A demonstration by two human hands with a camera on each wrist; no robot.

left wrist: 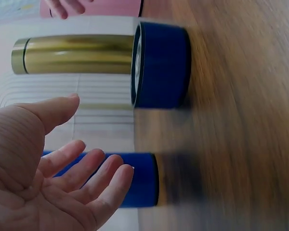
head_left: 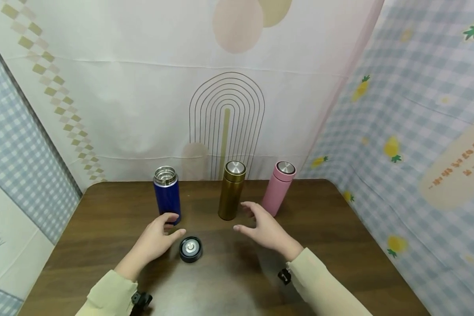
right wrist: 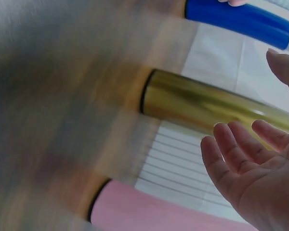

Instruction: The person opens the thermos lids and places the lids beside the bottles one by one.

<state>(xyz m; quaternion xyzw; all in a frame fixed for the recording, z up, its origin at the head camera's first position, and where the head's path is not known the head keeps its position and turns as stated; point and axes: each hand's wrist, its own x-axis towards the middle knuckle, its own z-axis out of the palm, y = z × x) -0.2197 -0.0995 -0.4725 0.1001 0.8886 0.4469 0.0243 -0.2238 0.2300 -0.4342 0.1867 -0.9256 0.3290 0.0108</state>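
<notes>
At the left of the table stands a blue vacuum flask [head_left: 167, 195], upright, its steel mouth uncovered. Its lid [head_left: 191, 249] lies upside down on the table nearer the person; the left wrist view shows this lid's blue side [left wrist: 164, 66]. My left hand [head_left: 157, 237] is in front of the blue flask, fingers spread and holding nothing; whether it touches the flask I cannot tell. A gold flask [head_left: 231, 193] with its lid on stands in the middle, a closed pink flask [head_left: 278, 188] to its right. My right hand [head_left: 265, 228], relaxed and holding nothing, hovers before these two.
The brown wooden table [head_left: 221, 285] ends at a white patterned cloth [head_left: 142, 109] behind the flasks. A blue checked cloth [head_left: 379, 131] hangs along the right side, another at the left. Each wrist carries a small black device.
</notes>
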